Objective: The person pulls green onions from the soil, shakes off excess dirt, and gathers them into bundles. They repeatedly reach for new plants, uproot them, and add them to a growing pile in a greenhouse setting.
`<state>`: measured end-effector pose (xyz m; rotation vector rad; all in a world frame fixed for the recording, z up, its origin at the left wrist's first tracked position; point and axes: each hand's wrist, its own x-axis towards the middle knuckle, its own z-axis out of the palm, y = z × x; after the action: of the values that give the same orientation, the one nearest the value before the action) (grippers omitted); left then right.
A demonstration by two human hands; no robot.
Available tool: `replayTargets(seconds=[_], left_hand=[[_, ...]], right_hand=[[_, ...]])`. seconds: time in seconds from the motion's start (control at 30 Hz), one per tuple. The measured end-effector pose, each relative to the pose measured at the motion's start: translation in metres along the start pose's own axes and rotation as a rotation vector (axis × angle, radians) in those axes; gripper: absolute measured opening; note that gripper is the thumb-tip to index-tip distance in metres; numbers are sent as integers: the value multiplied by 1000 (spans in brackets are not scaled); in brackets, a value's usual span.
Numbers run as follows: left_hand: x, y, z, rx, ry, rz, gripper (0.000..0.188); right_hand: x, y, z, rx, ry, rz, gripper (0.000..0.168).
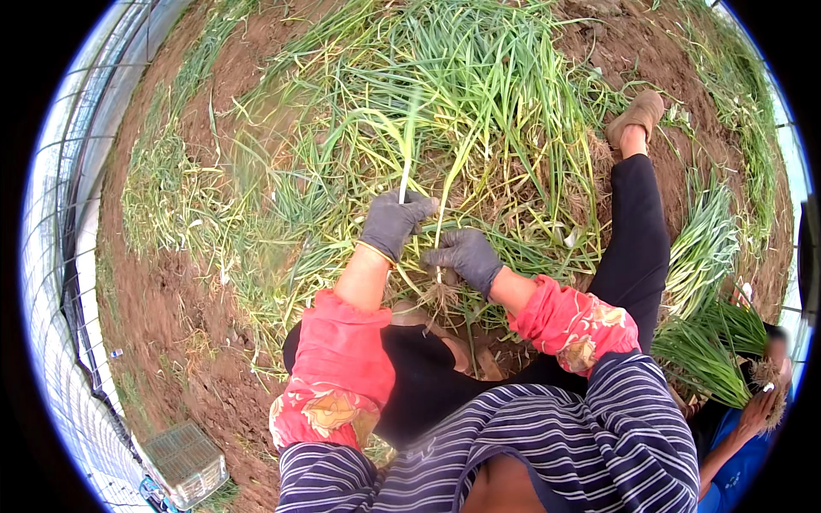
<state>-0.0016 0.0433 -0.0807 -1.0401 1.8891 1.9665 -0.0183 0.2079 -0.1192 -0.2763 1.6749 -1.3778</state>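
Observation:
My left hand (392,223), in a dark grey glove, is closed around the white stem of one green onion (405,170), whose leaves rise blurred above the fist. Just below and to the right, my right hand (473,258), gloved alike, pinches a second thin green onion (441,215) low on its stem. A tuft of brown roots (440,294) hangs under those fingers. Beyond both hands spreads a large heap of green onions (474,83), with yellowed leaves and roots showing along its near right side.
Stripped leaves (269,211) litter the soil at left. My outstretched leg (632,224) borders the heap. Bundled green onions (702,250) lie beyond it. At lower right, a co-worker's hand (760,410) holds a rooted bunch (702,359). A plastic crate (183,458) stands lower left.

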Motion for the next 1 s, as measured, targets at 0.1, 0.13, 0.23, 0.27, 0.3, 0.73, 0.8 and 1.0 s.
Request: replayTargets(seconds=[0.1, 0.13, 0.23, 0.27, 0.3, 0.73, 0.8, 1.0], left_hand=[[-2, -8, 11, 31, -74, 13, 20], [-1, -9, 10, 1, -112, -16, 20], [-3, -3, 17, -42, -177, -111, 18], [-4, -2, 21, -47, -195, -127, 18], [-5, -1, 23, -50, -207, -142, 17], [15, -15, 25, -91, -190, -133, 15], [11, -13, 27, -295, -248, -96, 20], [18, -11, 15, -583, -343, -104, 36]], right_hand=[[-20, 9, 6, -97, 0, -56, 30], [-27, 5, 5, -125, -9, -87, 33], [-34, 11, -3, -158, -5, -114, 32], [-35, 13, -6, -188, 13, -140, 31], [-37, 12, -8, -169, -21, -129, 30], [-36, -19, -37, 284, 274, -481, 16], [-50, -10, -32, 115, 101, -659, 17], [-104, 27, -25, -325, -422, -401, 22]])
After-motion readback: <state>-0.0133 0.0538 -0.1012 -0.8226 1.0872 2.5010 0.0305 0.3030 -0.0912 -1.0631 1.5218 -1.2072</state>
